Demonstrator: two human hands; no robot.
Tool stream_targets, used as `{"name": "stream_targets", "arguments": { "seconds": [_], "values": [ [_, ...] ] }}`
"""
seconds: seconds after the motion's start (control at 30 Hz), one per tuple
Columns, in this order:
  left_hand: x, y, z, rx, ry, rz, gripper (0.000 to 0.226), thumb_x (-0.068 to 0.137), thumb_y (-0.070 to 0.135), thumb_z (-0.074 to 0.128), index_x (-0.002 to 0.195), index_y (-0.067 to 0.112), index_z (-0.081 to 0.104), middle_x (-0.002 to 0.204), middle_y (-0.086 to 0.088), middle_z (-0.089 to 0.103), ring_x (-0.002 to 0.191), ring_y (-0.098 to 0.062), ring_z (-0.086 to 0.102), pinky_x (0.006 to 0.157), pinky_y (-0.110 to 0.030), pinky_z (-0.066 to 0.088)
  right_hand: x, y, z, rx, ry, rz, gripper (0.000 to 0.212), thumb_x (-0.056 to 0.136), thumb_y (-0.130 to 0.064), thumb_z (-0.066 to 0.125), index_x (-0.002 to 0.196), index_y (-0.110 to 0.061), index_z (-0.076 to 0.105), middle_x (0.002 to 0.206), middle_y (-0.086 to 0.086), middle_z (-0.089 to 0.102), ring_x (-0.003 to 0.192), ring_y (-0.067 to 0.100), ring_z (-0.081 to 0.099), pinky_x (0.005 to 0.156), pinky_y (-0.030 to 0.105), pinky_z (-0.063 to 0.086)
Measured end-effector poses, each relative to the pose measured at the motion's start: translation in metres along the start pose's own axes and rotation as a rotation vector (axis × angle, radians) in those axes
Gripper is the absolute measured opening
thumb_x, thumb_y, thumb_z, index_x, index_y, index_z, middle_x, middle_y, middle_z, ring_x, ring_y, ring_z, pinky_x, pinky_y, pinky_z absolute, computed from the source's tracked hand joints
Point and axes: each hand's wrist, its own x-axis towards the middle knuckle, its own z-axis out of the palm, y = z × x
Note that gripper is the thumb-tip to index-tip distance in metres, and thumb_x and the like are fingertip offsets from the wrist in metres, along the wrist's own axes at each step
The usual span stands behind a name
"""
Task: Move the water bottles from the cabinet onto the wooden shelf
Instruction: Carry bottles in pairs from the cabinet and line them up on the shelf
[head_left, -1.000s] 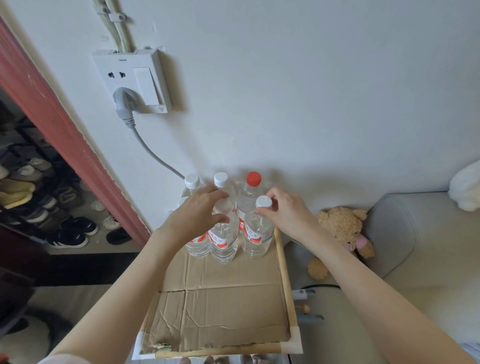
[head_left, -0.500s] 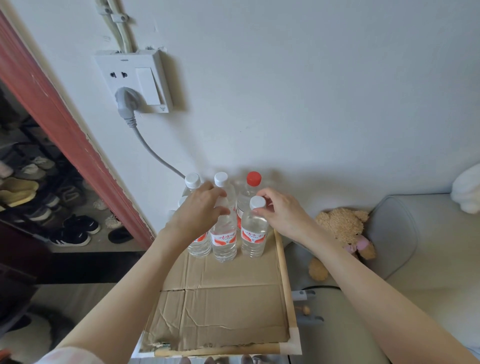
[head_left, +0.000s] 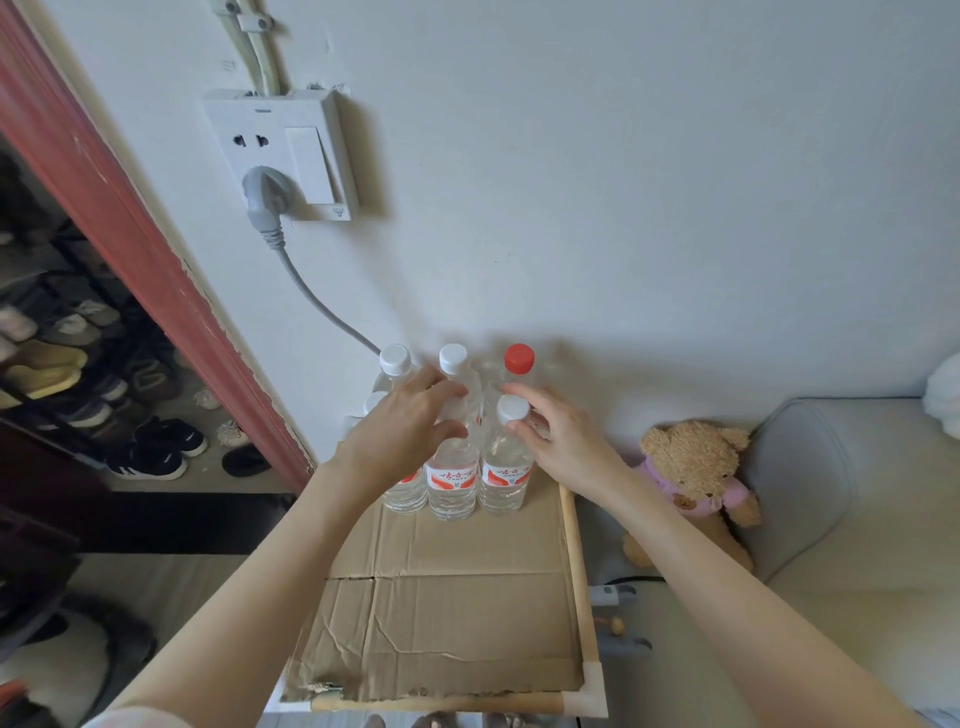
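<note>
Cardboard (head_left: 457, 613) lines the wooden shelf (head_left: 576, 571), which stands against a white wall under a socket (head_left: 283, 156) with a grey plug (head_left: 262, 200); a teddy bear (head_left: 693, 478) sits to the right and shoes (head_left: 150, 452) lie to the left. Six water bottles (head_left: 451, 480) stand upright in a tight cluster at the shelf's far end, caps up. Left hand (head_left: 410, 426) curls over the middle front bottle's top; right hand (head_left: 558, 431) pinches the right front bottle's neck just under its white cap (head_left: 512, 409).
</note>
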Motion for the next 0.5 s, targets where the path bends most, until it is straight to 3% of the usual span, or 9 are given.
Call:
{"name": "stream_targets", "arguments": {
  "seconds": [0.1, 0.2, 0.33, 0.5],
  "values": [
    [0.002, -0.003, -0.003, 0.028, -0.062, 0.025, 0.054, 0.078, 0.018, 0.068, 0.126, 0.014, 0.045, 0.124, -0.005, 0.047, 0.109, -0.022, 0.046, 0.079, -0.021, 0.031, -0.008, 0.004, 0.004, -0.019, 0.039, 0.009, 0.055, 0.086, -0.022, 0.061, 0.135, -0.023, 0.038, 0.122, 0.003, 0.052, 0.111, 0.017, 0.051, 0.095, 0.037, 0.045],
    [0.001, -0.003, -0.001, 0.038, -0.048, 0.029, 0.049, 0.077, 0.012, 0.067, 0.123, 0.012, 0.048, 0.119, -0.006, 0.049, 0.103, -0.026, 0.049, 0.078, -0.027, 0.036, -0.015, 0.013, 0.012, -0.013, 0.076, 0.138, 0.081, 0.075, -0.029, 0.072, 0.141, -0.022, 0.025, 0.128, 0.003, 0.047, 0.116, 0.016, 0.046, 0.094, 0.034, 0.044],
    [-0.001, -0.003, 0.003, 0.016, 0.03, 0.015, 0.041, 0.078, 0.008, 0.064, 0.117, 0.01, 0.052, 0.113, -0.007, 0.052, 0.097, -0.028, 0.051, 0.073, -0.031, 0.037, -0.02, 0.024, 0.026, -0.026, 0.04, 0.208, 0.075, 0.073, -0.02, 0.073, 0.136, -0.02, 0.031, 0.131, 0.005, 0.043, 0.122, 0.019, 0.041, 0.097, 0.025, 0.034],
    [-0.002, -0.008, 0.007, 0.013, 0.112, 0.036, 0.038, 0.078, 0.003, 0.063, 0.114, 0.008, 0.055, 0.113, -0.009, 0.055, 0.094, -0.032, 0.053, 0.071, -0.04, 0.045, -0.019, 0.026, 0.036, 0.046, 0.075, 0.218, 0.07, 0.075, -0.017, 0.071, 0.134, -0.024, 0.034, 0.128, 0.005, 0.044, 0.118, 0.02, 0.045, 0.095, 0.041, 0.044]
  ]
}}
